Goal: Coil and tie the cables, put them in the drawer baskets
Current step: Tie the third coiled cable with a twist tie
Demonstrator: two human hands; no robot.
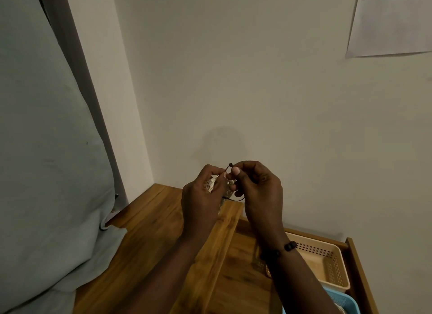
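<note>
1. White coiled cable (214, 185) is clamped in the left hand (203, 197), raised above the wooden drawer (233, 262).
2. Black tie (230, 166) is pinched by right hand (259, 187) fingers.
3. Beige basket (327, 262) and blue basket (343, 302) are set in the drawer.

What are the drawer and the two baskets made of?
Drawer: looks like wood or wood veneer, brown grain, slight sheen. Beige basket: likely moulded plastic, matte, rows of small holes in its walls. Blue basket: probably the same, mostly out of frame.
</note>
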